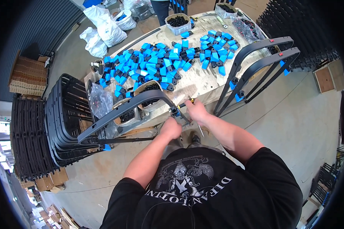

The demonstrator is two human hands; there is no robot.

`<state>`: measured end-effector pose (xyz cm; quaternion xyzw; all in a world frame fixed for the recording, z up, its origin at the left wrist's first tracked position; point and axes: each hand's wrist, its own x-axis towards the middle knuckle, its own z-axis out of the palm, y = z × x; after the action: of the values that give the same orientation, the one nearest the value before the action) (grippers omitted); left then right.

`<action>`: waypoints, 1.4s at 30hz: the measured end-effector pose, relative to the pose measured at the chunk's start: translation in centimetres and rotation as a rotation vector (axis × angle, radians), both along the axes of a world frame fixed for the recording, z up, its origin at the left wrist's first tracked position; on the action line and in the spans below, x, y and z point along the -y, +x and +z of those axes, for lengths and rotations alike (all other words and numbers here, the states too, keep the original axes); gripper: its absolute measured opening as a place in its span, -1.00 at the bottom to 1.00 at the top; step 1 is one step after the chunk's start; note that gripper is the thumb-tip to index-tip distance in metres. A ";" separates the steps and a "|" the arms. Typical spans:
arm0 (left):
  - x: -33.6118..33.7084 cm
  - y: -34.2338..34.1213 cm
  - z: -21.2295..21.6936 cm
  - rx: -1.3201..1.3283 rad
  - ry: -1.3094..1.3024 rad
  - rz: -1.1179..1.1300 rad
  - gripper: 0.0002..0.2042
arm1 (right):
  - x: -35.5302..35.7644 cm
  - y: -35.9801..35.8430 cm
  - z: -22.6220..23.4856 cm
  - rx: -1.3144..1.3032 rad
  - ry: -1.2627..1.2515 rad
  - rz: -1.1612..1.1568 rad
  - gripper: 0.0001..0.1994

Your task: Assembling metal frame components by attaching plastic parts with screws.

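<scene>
A black tubular frame with a curved bar leans along the table's near edge. At its right end is a small blue-and-black fitting. My left hand is closed around the frame's end, just below that fitting; its fingertips are mostly hidden. My right hand, a little to the right, is closed on what looks like a screwdriver. Its thin metal shaft points down toward me, and a bit of yellow and black shows above the fingers.
Blue-and-black plastic fittings are heaped on the worktable. Tubs of black hardware stand on it. Another black frame leans at the right edge. Stacked frames rise at left; white sacks lie beyond. A person stands across the table.
</scene>
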<state>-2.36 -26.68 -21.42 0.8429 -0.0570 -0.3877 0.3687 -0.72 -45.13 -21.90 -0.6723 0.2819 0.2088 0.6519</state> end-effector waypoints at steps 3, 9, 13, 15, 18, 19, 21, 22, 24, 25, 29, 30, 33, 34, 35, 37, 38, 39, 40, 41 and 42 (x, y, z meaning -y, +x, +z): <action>0.5 2.5 7.2 -0.780 -0.643 0.425 -0.80 | 1.6 -0.4 1.6 0.177 -0.224 0.112 -0.43; 1.2 -1.3 1.2 0.265 0.325 0.028 -0.67 | 0.4 0.2 3.6 0.076 -0.033 0.099 -0.45; 0.7 1.5 4.9 -0.353 -0.243 0.263 -0.74 | 0.7 -0.6 6.1 0.100 -0.215 0.055 -0.47; 0.4 1.2 6.6 -0.904 -0.877 0.592 -0.78 | 0.9 -0.9 4.7 0.094 -0.133 0.036 -0.47; -0.5 -0.7 -0.2 -0.043 -0.146 0.109 -0.80 | 0.2 0.2 2.9 0.115 -0.108 0.120 -0.46; 0.1 -0.7 -0.4 -0.044 -0.148 0.110 -0.80 | 0.3 0.2 3.2 0.113 -0.110 0.121 -0.46; 1.1 -0.5 -0.5 0.157 0.263 0.012 -0.79 | 0.1 0.1 3.7 0.099 -0.069 0.079 -0.46; 0.3 0.4 0.6 -0.297 -0.251 0.137 -0.76 | 0.5 0.0 3.5 0.100 -0.073 0.071 -0.46; 0.1 1.1 3.6 -0.476 -0.493 0.294 -0.76 | 0.7 -0.2 2.4 0.158 -0.145 0.032 -0.45; -0.1 1.1 5.1 -0.650 -0.738 0.465 -0.76 | 0.8 -0.1 1.9 0.157 -0.144 0.034 -0.45; -0.3 -1.4 -2.5 0.208 0.015 0.062 -0.71 | -0.1 0.7 1.3 0.149 -0.130 0.102 -0.54; 0.7 -1.7 -2.3 0.248 0.155 0.110 -0.75 | -0.3 0.3 1.3 0.142 -0.206 0.076 -0.65; 1.0 0.7 4.6 -0.534 -0.502 0.346 -0.75 | 0.5 -0.3 1.7 0.228 -0.306 0.015 -0.65; 0.1 0.8 5.4 -0.849 -0.896 0.763 -0.69 | 0.5 -0.2 1.8 0.225 -0.303 0.016 -0.65; 0.3 0.2 5.0 -0.851 -0.893 0.766 -0.69 | 0.8 0.2 1.8 0.149 -0.223 0.064 -0.52; 1.1 -1.6 3.0 -0.270 -0.521 0.435 -0.67 | 0.7 0.1 1.9 0.074 -0.144 0.118 -0.38; 0.7 -2.1 1.1 -0.001 -0.219 0.241 -0.60 | 0.6 0.3 2.0 0.093 -0.146 0.117 -0.39; 0.5 -2.2 -0.4 0.006 -0.219 0.249 -0.60 | 0.3 0.4 2.1 0.113 -0.146 0.115 -0.39; 0.9 -2.2 -0.8 0.125 -0.064 0.201 -0.60 | 0.2 0.4 2.5 0.115 -0.148 0.115 -0.39; 1.1 -2.2 -1.1 0.242 0.092 0.154 -0.60 | 0.0 0.3 2.9 0.102 -0.157 0.109 -0.39; 0.2 -1.4 -1.2 0.114 -0.011 0.136 -0.64 | -0.2 0.3 3.4 0.090 -0.166 0.105 -0.39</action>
<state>-3.80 -26.85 -22.66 0.8635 -0.0228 -0.3128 0.3950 -0.38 -44.92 -18.53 -0.7463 0.2332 0.1882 0.5943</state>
